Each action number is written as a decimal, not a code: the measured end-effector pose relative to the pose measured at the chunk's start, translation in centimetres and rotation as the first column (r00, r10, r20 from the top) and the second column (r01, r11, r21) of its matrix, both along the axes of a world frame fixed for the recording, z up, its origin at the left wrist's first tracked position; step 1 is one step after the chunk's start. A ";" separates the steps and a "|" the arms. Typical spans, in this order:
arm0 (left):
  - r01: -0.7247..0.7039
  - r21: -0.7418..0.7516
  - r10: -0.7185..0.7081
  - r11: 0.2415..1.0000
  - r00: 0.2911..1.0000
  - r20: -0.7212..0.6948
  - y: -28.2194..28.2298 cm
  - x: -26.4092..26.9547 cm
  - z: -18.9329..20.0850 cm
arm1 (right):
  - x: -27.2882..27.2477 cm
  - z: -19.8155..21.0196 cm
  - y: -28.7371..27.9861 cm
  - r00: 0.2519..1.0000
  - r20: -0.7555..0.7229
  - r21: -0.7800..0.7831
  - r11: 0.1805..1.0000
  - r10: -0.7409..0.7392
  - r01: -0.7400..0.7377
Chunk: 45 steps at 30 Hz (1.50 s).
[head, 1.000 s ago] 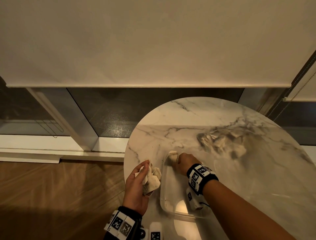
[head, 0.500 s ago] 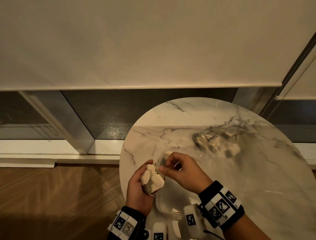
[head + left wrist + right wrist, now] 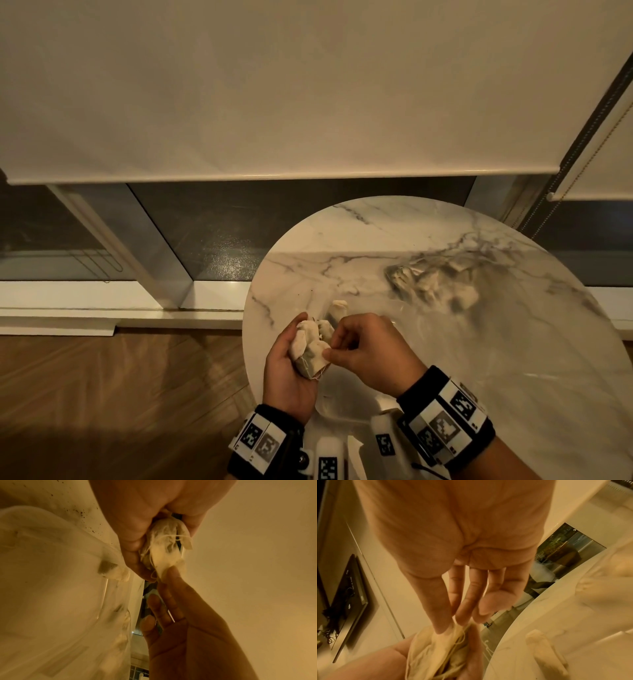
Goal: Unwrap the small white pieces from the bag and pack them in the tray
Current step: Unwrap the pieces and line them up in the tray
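Note:
My left hand point(image 3: 306, 342) grips a bunch of small white wrapped pieces point(image 3: 313, 358) with loose threads over the table's near left edge. My right hand point(image 3: 329, 353) pinches the lower right corner of that bunch between thumb and fingers. The right wrist view shows the thumb and fingertips point(image 3: 440, 627) on the bunch point(image 3: 435, 650). A clear tray point(image 3: 349, 407) lies under both hands. One white piece point(image 3: 338, 306) lies at its far end, also seen as a pale piece point(image 3: 544, 654). The clear bag point(image 3: 435, 284) with more pieces lies at the table's back right.
The round marble table point(image 3: 513, 359) ends just left of my hands, with wooden floor point(image 3: 120, 394) below. Behind the table are a dark window point(image 3: 222, 233) and a lowered white blind point(image 3: 308, 85), whose cord point(image 3: 561, 185) hangs at the right.
My right hand left one piece at the tray's far end, drew back to the bunch in my left hand and now pinches its corner. The left hand stayed put.

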<state>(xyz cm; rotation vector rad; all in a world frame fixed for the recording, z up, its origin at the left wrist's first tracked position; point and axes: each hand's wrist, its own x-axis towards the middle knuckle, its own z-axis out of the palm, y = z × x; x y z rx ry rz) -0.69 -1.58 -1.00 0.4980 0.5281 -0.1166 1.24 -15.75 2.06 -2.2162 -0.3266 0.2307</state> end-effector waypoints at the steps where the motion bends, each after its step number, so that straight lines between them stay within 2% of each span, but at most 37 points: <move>1: -0.002 0.006 0.002 1.000 1.000 -0.009 0.0 0.0 -0.3 | -0.1 0.1 0.0 1.000 0.013 0.010 1.000 0.015 -0.015; 5: -0.011 0.041 0.012 0.999 1.000 -0.016 0.2 0.0 -1.3 | -0.4 0.9 -0.4 0.996 0.070 0.057 0.997 0.050 -0.054; 8: 0.005 0.049 -0.005 0.999 1.000 -0.009 0.3 0.0 -1.4 | -0.3 1.9 -0.8 0.994 0.070 0.154 0.983 0.086 -0.096; 10: 0.009 0.076 -0.008 0.997 1.000 -0.017 0.3 0.1 -1.4 | 0.0 2.2 -1.0 0.995 0.003 0.268 0.958 0.102 -0.099; 13: -0.011 0.122 0.017 0.992 0.998 -0.053 0.6 0.3 -2.1 | 0.8 2.3 -1.4 0.989 -0.123 0.412 0.911 0.077 -0.020; 17: -0.050 0.123 0.060 0.991 0.995 -0.076 1.5 0.3 -3.1 | 2.5 1.7 -2.4 0.983 -0.182 0.447 0.893 0.026 0.059; 21: -0.074 0.133 0.085 0.988 0.993 -0.083 2.4 0.2 -3.5 | 4.6 -1.0 -3.3 0.982 -0.175 0.306 0.944 -0.071 0.123; 24: -0.084 0.126 0.097 0.988 0.990 -0.099 3.0 0.1 -3.8 | 6.2 -4.2 -3.2 0.981 -0.156 0.115 0.985 -0.113 0.131; 28: -0.103 0.115 0.114 0.988 0.990 -0.087 3.4 0.0 -3.7 | 7.6 -6.9 -2.6 0.976 -0.188 -0.108 0.990 -0.111 0.092; 31: -0.099 0.065 0.103 0.993 0.993 -0.059 3.8 -0.1 -3.2 | 8.3 -7.4 -2.0 0.944 -0.321 -0.155 0.988 -0.077 0.027; 34: -0.104 -0.045 0.103 0.994 0.995 -0.015 4.3 -0.4 -2.3 | 9.0 -7.9 -1.5 0.935 -0.351 -0.183 0.983 -0.060 -0.005; 38: -0.097 -0.087 0.096 0.991 0.995 -0.007 4.6 -0.6 -2.0 | 9.8 -8.7 -0.7 0.962 -0.261 -0.241 0.970 -0.084 0.019; 45: -0.102 -0.062 0.101 0.993 0.994 -0.033 4.9 -0.7 -2.6 | 10.7 -9.6 0.5 0.976 -0.122 -0.291 0.947 -0.178 0.136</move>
